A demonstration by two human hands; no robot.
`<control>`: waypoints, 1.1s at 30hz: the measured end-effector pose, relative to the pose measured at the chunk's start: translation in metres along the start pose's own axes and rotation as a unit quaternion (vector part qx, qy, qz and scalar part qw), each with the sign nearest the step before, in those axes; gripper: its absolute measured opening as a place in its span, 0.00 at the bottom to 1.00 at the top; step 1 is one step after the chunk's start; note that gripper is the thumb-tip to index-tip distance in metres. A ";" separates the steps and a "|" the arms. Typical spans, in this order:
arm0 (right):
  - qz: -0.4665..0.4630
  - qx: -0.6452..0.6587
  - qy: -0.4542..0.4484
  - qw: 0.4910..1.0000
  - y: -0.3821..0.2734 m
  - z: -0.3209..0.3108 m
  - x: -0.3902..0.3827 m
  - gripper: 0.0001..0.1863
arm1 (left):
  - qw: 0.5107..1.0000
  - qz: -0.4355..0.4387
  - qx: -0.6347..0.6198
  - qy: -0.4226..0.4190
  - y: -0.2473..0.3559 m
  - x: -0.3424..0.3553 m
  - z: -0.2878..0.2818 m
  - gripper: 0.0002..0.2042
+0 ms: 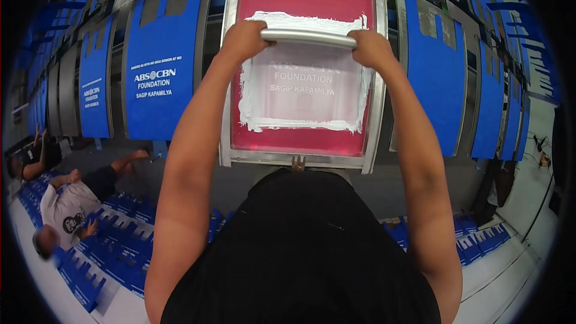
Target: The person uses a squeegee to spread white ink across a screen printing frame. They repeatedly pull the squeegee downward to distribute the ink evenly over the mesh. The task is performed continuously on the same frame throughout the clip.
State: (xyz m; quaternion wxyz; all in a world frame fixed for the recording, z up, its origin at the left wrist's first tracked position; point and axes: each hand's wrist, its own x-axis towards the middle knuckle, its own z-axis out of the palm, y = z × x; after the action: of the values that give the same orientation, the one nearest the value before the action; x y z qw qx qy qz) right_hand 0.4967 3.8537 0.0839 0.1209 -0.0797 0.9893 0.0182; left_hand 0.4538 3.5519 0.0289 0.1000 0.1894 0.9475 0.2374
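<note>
My left hand (245, 41) and my right hand (369, 48) are closed round the two ends of a squeegee (309, 38) with a pale metal bar handle. It lies across the upper part of a screen printing frame (379, 72) with a metal rim and a red-pink mesh border (300, 144). White ink (312, 21) is smeared thickly above the squeegee and along the sides and bottom of the paler middle area. White lettering shows through the mesh below the bar. The squeegee's blade edge is hidden under the handle.
Blue printed bags (159, 78) lie on boards to the left, and more blue bags (435, 72) to the right. Several blue bags (120, 246) are spread on the lower left, where a person in a white shirt (69, 213) and another in dark clothing (45, 156) sit.
</note>
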 end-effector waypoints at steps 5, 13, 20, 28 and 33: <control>0.013 0.014 -0.141 0.990 -0.057 0.009 -0.154 0.20 | 0.997 -0.010 -0.045 -0.068 0.030 -0.167 0.020 0.17; 0.034 -0.024 -0.044 0.998 -0.023 0.044 -0.076 0.26 | 0.998 0.004 -0.025 0.053 0.007 -0.081 0.046 0.13; 0.028 -0.018 -0.084 0.996 -0.027 -0.002 -0.055 0.20 | 0.999 -0.027 -0.007 -0.040 0.012 -0.061 0.002 0.20; 0.022 0.044 -0.031 0.998 -0.055 0.056 -0.172 0.24 | 0.995 0.050 -0.072 0.041 0.025 -0.175 0.072 0.14; 0.028 -0.038 -0.067 0.997 -0.010 0.007 -0.016 0.23 | 1.000 0.001 0.006 -0.009 -0.001 -0.011 0.018 0.18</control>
State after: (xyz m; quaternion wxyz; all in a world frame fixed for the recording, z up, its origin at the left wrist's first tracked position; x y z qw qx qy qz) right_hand 0.5156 3.8468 0.0808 0.1835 -0.0550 0.9793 0.0649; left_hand 0.4686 3.5547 0.0138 0.1072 0.1928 0.9479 0.2297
